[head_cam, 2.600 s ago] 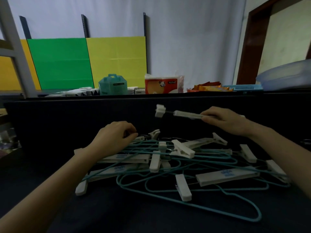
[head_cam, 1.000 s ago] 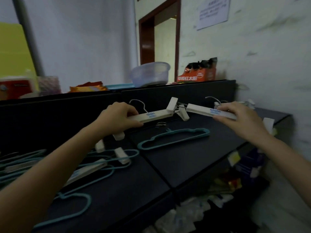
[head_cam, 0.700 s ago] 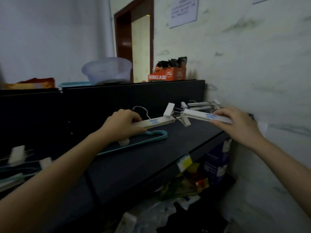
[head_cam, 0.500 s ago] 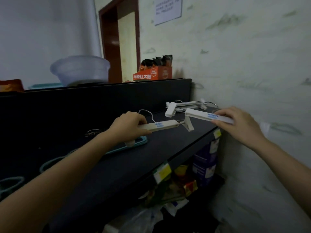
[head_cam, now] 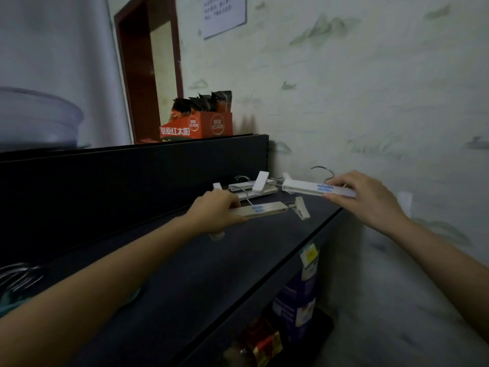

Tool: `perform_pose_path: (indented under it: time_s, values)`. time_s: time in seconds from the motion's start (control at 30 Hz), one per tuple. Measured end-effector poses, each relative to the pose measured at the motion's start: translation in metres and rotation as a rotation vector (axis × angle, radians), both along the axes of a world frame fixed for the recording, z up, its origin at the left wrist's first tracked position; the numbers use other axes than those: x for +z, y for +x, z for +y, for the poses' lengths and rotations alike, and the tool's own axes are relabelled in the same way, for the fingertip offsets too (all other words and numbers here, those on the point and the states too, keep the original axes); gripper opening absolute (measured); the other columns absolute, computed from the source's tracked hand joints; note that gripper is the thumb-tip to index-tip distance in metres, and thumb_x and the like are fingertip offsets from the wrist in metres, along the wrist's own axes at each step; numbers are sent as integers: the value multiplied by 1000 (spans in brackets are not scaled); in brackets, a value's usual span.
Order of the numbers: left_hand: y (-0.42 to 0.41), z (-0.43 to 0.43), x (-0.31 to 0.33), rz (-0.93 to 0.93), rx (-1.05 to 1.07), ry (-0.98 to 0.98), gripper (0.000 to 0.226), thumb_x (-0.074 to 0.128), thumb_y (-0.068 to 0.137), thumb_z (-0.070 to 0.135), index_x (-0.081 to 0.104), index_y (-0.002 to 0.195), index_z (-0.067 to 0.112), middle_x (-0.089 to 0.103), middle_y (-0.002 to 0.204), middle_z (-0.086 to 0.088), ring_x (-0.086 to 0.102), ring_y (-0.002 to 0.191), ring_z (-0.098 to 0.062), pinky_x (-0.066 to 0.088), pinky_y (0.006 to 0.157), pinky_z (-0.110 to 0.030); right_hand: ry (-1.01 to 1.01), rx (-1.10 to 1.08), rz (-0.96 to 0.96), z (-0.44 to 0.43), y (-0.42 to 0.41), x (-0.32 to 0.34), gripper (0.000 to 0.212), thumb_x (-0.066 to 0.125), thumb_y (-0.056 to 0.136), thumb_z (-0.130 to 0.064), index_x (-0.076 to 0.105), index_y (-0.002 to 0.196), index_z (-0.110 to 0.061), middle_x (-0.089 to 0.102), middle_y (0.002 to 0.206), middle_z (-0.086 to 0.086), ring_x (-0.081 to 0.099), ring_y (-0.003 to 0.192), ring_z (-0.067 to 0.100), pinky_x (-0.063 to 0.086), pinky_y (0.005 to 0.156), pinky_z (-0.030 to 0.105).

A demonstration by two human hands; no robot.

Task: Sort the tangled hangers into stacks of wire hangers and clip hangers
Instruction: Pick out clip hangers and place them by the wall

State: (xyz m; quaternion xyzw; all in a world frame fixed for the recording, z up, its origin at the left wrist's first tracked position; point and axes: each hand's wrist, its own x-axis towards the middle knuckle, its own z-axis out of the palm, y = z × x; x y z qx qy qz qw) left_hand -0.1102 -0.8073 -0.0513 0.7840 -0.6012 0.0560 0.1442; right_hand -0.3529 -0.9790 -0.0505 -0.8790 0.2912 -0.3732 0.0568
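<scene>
My left hand grips a white clip hanger by its bar, just above the dark shelf top. My right hand holds a second white clip hanger by its bar, a little higher and to the right. Behind both, a small stack of white clip hangers lies at the shelf's far right end by the wall. Metal hooks and a bit of teal wire hanger show at the far left edge.
A dark back panel rises behind the shelf, carrying an orange snack box and a clear plastic tub. The pale wall closes the right side. Packets and boxes fill the lower shelf.
The view swung right, away from the tangled pile. Both hands carried a clip hanger each along the shelf to the stack of clip hangers by the wall.
</scene>
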Motion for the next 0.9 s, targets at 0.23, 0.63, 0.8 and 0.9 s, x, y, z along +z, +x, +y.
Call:
perform_pose_path:
  time_s: [0.23,0.63,0.8,0.9]
  values:
    - [7,-77,-20,8,36,6,34,59,84,44,64,103,17,66,100,-2,60,89,-19,51,74,-36,45,55,26,-74,27,-9,30,64,81,-40,66,107,-24,61,102,-5,57,91,16,48,77,38]
    - [11,-159,-49,24,175,50,35,54,87,44,59,113,21,63,112,0,58,97,-17,49,77,-32,69,330,104,-168,92,-23,30,61,81,-47,63,107,-33,55,100,-16,54,89,7,44,72,28]
    - [2,-167,-47,-84,263,81,38,50,89,44,60,114,18,63,113,-2,58,100,-20,50,83,-38,83,472,84,-182,119,-40,30,62,84,-41,63,110,-26,55,99,-15,53,86,4,39,73,22]
    - [-2,-156,-45,-137,278,85,37,48,89,44,60,113,18,63,110,1,57,101,-17,48,76,-33,92,521,59,-186,134,-49,31,64,83,-39,63,111,-25,56,100,-14,52,88,3,39,75,21]
